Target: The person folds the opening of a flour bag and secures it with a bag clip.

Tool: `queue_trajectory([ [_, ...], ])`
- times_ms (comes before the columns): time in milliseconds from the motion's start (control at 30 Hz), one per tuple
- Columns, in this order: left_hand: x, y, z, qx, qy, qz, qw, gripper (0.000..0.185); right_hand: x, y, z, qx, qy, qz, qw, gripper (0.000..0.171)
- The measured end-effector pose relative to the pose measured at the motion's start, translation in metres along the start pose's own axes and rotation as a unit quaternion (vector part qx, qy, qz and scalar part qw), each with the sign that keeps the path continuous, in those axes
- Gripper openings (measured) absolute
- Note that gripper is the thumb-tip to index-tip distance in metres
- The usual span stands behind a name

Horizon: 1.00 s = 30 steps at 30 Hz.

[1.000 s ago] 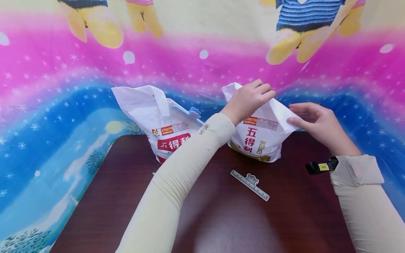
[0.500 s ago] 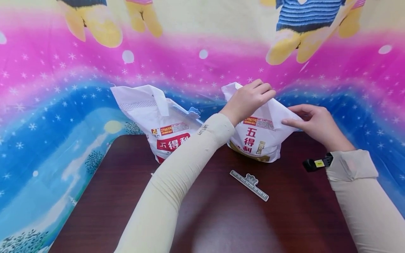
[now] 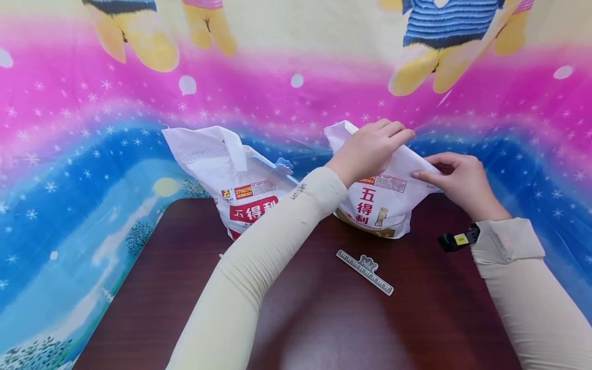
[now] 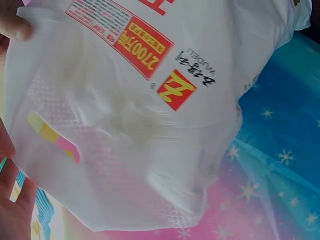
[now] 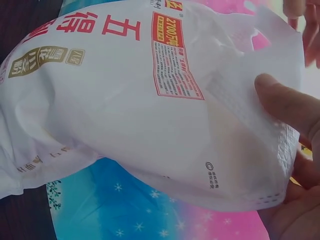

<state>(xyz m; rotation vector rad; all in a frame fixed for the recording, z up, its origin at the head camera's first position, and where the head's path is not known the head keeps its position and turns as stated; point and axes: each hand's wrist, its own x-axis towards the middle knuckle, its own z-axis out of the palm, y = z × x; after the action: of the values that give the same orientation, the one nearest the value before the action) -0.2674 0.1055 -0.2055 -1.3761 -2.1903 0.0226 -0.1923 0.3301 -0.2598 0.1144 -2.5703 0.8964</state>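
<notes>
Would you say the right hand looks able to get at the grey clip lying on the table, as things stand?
Probably yes, once it lets go: the right hand pinches the bag's top, but the clip lies uncovered on the table just in front, with nothing between.

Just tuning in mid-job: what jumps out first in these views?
Both hands work the top of a white flour bag at the table's far edge: the left hand holds its folded top, and the right hand pinches the right corner. A second bag with a blue clip stands to its left; a grey clip lies in front.
</notes>
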Motion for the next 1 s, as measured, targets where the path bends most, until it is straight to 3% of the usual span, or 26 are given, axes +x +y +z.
queue_trajectory([
  [300,0.008,0.010,0.002,0.058,-0.017,0.024,0.9979,0.040,0.000,-0.003,0.006,-0.011,0.045,-0.030,0.998,0.036],
  [667,0.018,0.024,0.003,0.090,-0.076,0.021,0.9928,0.037,-0.001,-0.002,0.011,-0.029,0.086,-0.049,0.995,0.031],
  [1000,0.025,0.028,0.004,0.117,-0.081,0.050,0.9886,0.032,0.001,0.000,0.019,-0.039,0.130,-0.077,0.988,0.022],
])
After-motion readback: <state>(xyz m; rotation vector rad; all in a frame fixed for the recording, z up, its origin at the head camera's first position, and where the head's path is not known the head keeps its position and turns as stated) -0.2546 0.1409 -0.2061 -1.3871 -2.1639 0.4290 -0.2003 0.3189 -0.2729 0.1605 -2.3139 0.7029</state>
